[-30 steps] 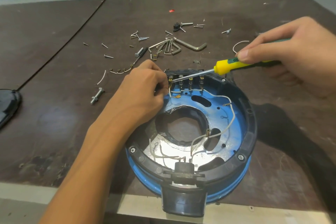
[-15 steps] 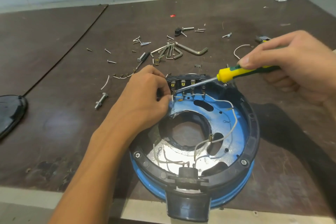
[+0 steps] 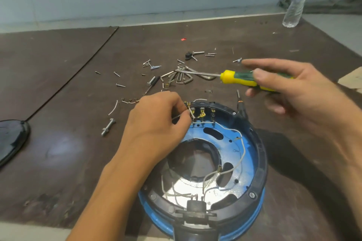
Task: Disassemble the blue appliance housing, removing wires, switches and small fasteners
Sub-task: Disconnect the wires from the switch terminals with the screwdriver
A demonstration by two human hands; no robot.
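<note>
While the left hand (image 3: 156,123) reaches in from the lower left with its forearm laid across the near rim, knuckles up and fingers curled, its thumb and forefinger pinch a thin white lead (image 3: 193,116) just beside the row of brass switch terminals (image 3: 202,113). These sit at the far wall of the blue appliance housing (image 3: 247,164), which lies open side up on the desk (image 3: 58,143), close to its near edge, with its dark handle stub towards the person. A longer white wire (image 3: 242,144) loops along the housing's right inner side. The right hand (image 3: 293,92) is held above the desk beyond the housing, gripping the green-and-yellow handle of a screwdriver (image 3: 241,78); the thumb lies on top, the forefinger stretches forward and the other fingers curl beneath, slightly blurred. Its shaft points left over a bunch of hex keys (image 3: 182,77), apart from the housing. Loose screws (image 3: 119,85) and a bolt (image 3: 107,127) lie scattered on the desk, and a water bottle (image 3: 297,0) stands at the far right.
</note>
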